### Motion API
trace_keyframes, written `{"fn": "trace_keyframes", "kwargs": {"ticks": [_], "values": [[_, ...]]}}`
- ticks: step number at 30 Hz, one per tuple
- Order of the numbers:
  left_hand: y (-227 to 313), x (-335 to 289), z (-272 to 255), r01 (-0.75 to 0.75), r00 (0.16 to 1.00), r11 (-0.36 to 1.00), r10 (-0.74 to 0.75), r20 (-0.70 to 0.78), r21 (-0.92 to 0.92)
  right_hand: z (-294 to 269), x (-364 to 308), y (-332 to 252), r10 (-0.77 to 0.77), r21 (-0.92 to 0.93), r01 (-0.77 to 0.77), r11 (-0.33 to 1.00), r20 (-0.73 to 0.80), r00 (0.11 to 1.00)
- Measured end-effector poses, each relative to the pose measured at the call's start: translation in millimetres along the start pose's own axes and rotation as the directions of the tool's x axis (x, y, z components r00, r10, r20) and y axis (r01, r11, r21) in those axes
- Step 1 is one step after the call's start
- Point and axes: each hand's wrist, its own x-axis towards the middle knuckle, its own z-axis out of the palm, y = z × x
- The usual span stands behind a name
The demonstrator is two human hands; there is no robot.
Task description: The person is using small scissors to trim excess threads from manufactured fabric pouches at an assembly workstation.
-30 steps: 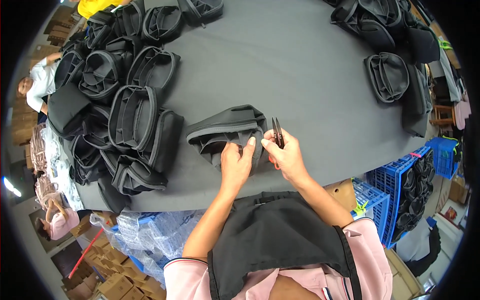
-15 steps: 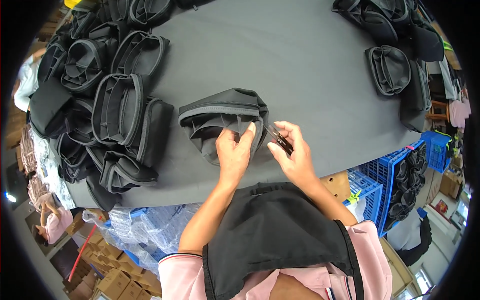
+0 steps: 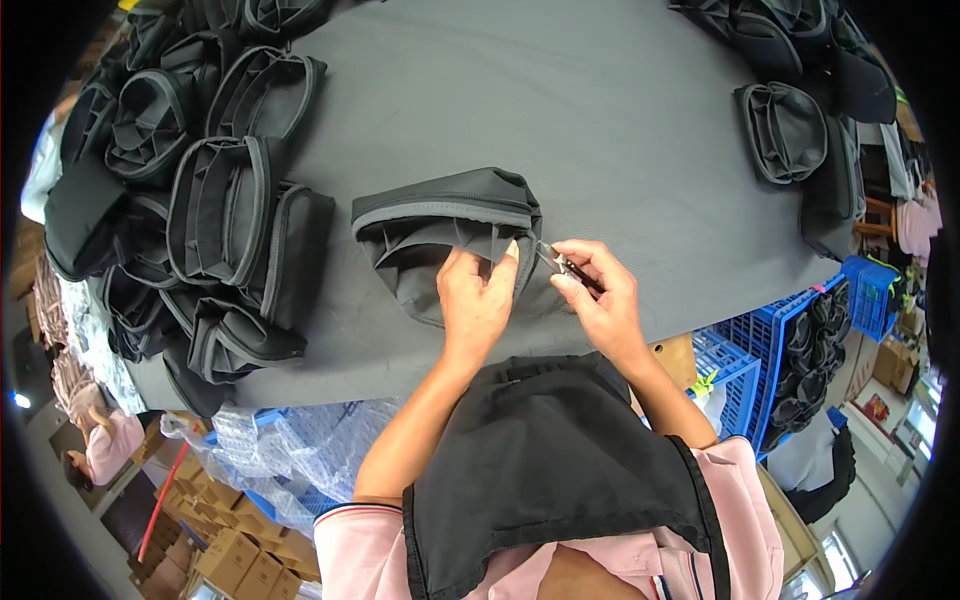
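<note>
A black zippered pouch [image 3: 450, 188] lies unzipped in the middle of the grey table, its mouth toward me and inner dividers showing. My left hand [image 3: 476, 297] grips the pouch's right side, thumb on the edge near the zipper's end; the other fingers are partly hidden in the pouch's opening. Just right of it, my right hand [image 3: 607, 297] is closed on black-handled thread snips [image 3: 578, 272]. Their thin metal tips point at the pouch's right corner, close to my left thumb. Whether the tips touch the fabric I cannot tell.
Several open black pouches [image 3: 222, 215] are heaped on the table's left, with more pouches [image 3: 785, 135] at the far right. Blue crates [image 3: 765, 345] stand beyond the right edge, one holding black pouches. Plastic-wrapped goods [image 3: 300, 450] and cardboard boxes [image 3: 228, 562] are below left.
The snips have turned in my right hand, their tips now against or near the pouch corner. My left hand keeps its hold. The view has shifted slightly.
</note>
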Motion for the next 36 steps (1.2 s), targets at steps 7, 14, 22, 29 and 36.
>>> {"fn": "trace_keyframes", "kwargs": {"ticks": [7,14,22,29,36], "values": [[-8.6,-0.8,4.5,-0.055,0.998,0.996,0.057,-0.016,0.076,-9.6,3.3,-16.6,-0.385,-0.61,0.362,0.705,0.101,0.918],[-3.7,-2.7,6.8,-0.085,0.996,0.989,0.088,-0.015,0.117,-10.3,2.3,-33.5,-0.411,-0.761,0.41,0.502,0.207,0.888],[-2.6,-3.7,6.4,-0.073,0.997,0.988,0.073,0.003,0.133,-12.4,-1.8,-28.1,-0.384,-0.746,0.352,0.565,0.14,0.913],[-5.7,-1.7,10.0,-0.117,0.992,0.99,0.119,-0.028,0.085,-10.5,0.1,-33.5,-0.313,-0.793,0.32,0.519,0.173,0.934],[-10.3,24.4,-10.1,0.13,0.965,0.978,-0.162,0.208,0.161,-14.4,3.4,-16.9,-0.288,-0.567,0.282,0.774,0.082,0.954]]}}
